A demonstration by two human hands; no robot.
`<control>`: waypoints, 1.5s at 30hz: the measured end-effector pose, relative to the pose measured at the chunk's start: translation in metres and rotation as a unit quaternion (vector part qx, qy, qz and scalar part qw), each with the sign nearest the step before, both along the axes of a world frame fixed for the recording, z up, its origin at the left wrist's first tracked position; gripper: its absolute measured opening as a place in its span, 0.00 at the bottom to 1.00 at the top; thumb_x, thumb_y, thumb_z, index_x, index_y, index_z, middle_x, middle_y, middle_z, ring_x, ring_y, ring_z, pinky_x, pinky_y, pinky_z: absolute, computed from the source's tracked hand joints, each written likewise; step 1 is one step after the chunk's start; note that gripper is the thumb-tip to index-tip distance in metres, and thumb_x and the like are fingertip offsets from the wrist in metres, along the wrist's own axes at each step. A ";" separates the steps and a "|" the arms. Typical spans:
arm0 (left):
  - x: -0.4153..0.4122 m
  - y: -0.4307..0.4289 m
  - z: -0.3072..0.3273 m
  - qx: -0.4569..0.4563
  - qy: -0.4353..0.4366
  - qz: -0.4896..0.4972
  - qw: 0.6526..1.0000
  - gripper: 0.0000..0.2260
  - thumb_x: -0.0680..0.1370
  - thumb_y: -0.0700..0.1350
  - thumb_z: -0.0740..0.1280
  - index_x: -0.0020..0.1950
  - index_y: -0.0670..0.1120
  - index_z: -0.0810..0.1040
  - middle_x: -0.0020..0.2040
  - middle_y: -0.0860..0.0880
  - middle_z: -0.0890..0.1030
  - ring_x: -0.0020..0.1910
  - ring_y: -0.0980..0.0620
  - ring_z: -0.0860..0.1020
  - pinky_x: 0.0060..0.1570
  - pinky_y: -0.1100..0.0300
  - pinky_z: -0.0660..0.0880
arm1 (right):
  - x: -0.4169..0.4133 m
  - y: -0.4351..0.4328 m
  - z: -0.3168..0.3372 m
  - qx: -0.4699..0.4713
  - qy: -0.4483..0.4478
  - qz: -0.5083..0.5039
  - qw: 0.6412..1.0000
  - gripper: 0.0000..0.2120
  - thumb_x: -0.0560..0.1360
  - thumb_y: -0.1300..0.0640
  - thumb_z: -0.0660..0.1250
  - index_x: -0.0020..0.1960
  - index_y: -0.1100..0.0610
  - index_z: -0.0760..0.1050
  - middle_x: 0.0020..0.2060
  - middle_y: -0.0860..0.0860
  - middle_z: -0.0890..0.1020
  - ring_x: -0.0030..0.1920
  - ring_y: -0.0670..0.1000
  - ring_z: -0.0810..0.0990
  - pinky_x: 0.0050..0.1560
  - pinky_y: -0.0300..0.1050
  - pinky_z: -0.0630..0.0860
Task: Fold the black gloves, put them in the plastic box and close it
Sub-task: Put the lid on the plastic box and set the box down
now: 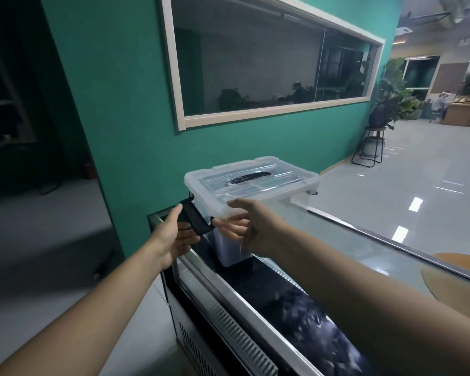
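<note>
Two hands, left (pixel 174 234) and right (pixel 251 229), fingers spread, touch the clear lidded plastic box's (pixel 251 185) black latch (pixel 194 218).

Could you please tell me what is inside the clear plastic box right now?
The plastic box looks empty through its walls; no gloves show, though the lid and right hand cover part.

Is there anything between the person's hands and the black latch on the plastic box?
Nothing visible is in the way. The left hand already touches the black latch on the near end of the plastic box, and the right hand is at the lid's edge beside it.
</note>
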State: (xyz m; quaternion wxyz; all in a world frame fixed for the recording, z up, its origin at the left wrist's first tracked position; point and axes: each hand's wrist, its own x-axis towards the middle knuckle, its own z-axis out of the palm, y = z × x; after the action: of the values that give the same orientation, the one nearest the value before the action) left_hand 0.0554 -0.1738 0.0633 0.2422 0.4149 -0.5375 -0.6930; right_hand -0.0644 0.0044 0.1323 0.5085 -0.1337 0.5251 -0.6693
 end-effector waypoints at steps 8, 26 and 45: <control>0.014 0.000 0.014 -0.006 0.025 -0.016 1.000 0.21 0.84 0.65 0.63 0.47 0.49 0.81 0.28 0.53 0.78 0.27 0.55 0.77 0.35 0.58 0.70 | 0.050 -0.047 -0.004 -0.022 -0.035 0.015 0.999 0.17 0.85 0.53 0.67 0.57 0.69 0.78 0.37 0.61 0.88 0.28 0.51 0.87 0.32 0.42 0.84; 0.021 -0.027 0.037 -0.065 0.068 0.024 0.995 0.08 0.84 0.54 0.66 0.53 0.52 0.81 0.37 0.53 0.86 0.33 0.54 0.84 0.35 0.58 0.67 | -0.054 0.066 -0.045 0.066 0.180 -0.006 0.981 0.42 0.82 0.28 0.55 0.57 0.68 0.83 0.43 0.64 0.87 0.34 0.57 0.84 0.34 0.45 0.77; -0.022 -0.026 0.063 -0.202 -0.110 -0.060 0.971 0.23 0.85 0.53 0.64 0.77 0.43 0.72 0.49 0.46 0.81 0.44 0.49 0.74 0.39 0.56 0.69 | -0.165 0.088 -0.033 0.097 0.134 -0.148 0.975 0.32 0.80 0.29 0.61 0.50 0.61 0.77 0.40 0.58 0.80 0.38 0.55 0.76 0.41 0.47 0.75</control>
State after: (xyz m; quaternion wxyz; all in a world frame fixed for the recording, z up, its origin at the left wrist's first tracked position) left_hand 0.0332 -0.2002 0.1263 0.2179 0.3982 -0.7136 -0.5336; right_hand -0.2292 0.0920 0.0994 0.3397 -0.0928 0.6649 -0.6587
